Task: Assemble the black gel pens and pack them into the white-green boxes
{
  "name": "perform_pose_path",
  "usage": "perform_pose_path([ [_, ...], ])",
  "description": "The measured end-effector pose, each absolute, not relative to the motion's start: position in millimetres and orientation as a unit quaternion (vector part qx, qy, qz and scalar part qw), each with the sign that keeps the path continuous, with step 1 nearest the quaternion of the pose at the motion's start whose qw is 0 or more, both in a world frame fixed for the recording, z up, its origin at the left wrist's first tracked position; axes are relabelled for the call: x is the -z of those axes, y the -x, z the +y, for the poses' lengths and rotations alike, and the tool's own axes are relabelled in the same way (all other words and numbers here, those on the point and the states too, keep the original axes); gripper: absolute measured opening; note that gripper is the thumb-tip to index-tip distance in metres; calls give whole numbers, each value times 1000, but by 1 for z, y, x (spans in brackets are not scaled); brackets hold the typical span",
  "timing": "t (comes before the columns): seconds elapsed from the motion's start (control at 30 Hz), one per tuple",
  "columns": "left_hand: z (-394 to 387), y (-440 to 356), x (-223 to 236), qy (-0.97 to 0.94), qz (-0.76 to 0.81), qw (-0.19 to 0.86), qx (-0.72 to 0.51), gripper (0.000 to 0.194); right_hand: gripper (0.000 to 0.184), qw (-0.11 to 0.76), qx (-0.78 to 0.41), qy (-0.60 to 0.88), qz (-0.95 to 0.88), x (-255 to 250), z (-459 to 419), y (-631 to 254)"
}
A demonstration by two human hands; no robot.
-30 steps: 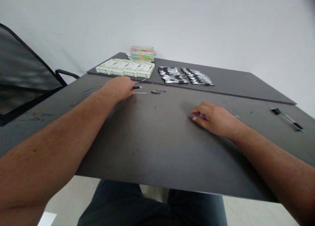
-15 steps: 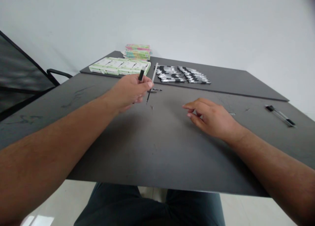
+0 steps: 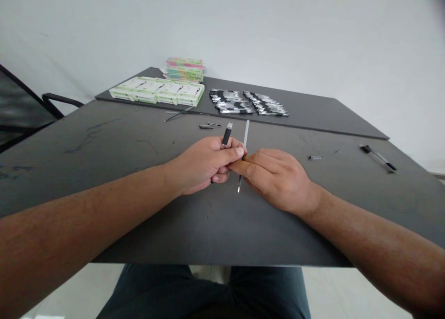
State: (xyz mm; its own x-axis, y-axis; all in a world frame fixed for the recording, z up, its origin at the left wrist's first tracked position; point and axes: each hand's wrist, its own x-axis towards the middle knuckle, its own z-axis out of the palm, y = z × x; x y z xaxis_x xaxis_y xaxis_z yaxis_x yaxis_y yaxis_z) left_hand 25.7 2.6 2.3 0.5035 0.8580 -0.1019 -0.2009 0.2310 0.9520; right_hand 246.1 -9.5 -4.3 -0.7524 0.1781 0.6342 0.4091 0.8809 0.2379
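Note:
My left hand is closed around a clear pen barrel with a black grip, its open end pointing up. The same hand's thumb and finger also pinch a pen refill, which stands tilted with its tip down. My right hand is closed at the refill's middle, fingertips against the left thumb; the exact grip is partly hidden. Beyond the hands lie small black pen caps and two loose dark refills.
Rows of assembled pens lie on the raised dark board. White-green boxes and a stack of colourful packs stand at the back left. At right are another cap and pens. A chair is at left.
My left hand has come nearer and to the right with the barrel and refill. My right hand has moved left and closed on the refill. The view has shifted slightly.

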Motion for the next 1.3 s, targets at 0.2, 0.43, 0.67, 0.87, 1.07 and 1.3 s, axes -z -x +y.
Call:
perform_pose_path([
  [0.2, 11, -15, 12, -586, 348, 632, -368, 23, 20, 426, 35, 246, -870, -8, -21, -264],
  [0.43, 13, -4, 8, -865, 293, 265, -310, 29, 23, 597, -196, 360, -689, -13, -17, -280],
  [0.67, 19, -3, 12, -885, 291, 235, -278, 30, 35, 630, -210, 360, -656, -19, -15, -279],
  [0.87, 17, -4, 10, -889, 288, 234, -270, 32, 34, 617, -221, 356, -666, -18, -22, -275],
  [1.07, 15, -4, 10, -890, 280, 238, -270, 32, 28, 615, -215, 347, -675, -18, -23, -274],
  [1.3, 14, -5, 9, -891, 278, 241, -267, 30, 33, 614, -217, 350, -673, -16, -22, -276],
])
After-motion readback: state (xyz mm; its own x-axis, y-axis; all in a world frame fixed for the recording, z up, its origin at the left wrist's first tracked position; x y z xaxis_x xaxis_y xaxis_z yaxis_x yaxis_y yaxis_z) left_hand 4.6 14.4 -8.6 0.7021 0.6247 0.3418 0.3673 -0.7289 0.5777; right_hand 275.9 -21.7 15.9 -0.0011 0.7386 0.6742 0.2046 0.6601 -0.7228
